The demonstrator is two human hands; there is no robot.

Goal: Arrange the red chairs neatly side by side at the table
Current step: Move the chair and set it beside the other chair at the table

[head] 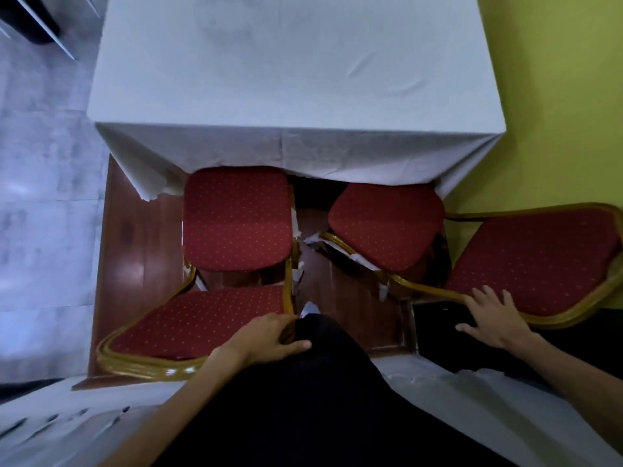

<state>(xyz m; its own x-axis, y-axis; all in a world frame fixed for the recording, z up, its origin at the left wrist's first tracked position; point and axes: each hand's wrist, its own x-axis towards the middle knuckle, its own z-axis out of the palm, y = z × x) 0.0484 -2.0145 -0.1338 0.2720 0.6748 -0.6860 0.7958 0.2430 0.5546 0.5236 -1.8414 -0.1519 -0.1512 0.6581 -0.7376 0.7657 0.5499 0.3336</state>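
Two red padded chairs with gold frames stand at the near edge of a table [296,79] draped in a white cloth. The left chair [236,217] faces the table squarely, its seat partly under the cloth. The right chair [387,224] is turned at an angle, its backrest [539,261] swung out toward the green wall. My left hand [269,338] grips the right corner of the left chair's backrest [195,325]. My right hand [492,318] rests with fingers spread on the lower edge of the right chair's backrest.
A green wall [556,96] runs close along the right side. Brown wooden flooring [135,257] lies under the chairs, with grey tiles [43,163] to the left. A dark floor patch [441,321] sits under my right hand. My dark clothing [320,399] fills the bottom centre.
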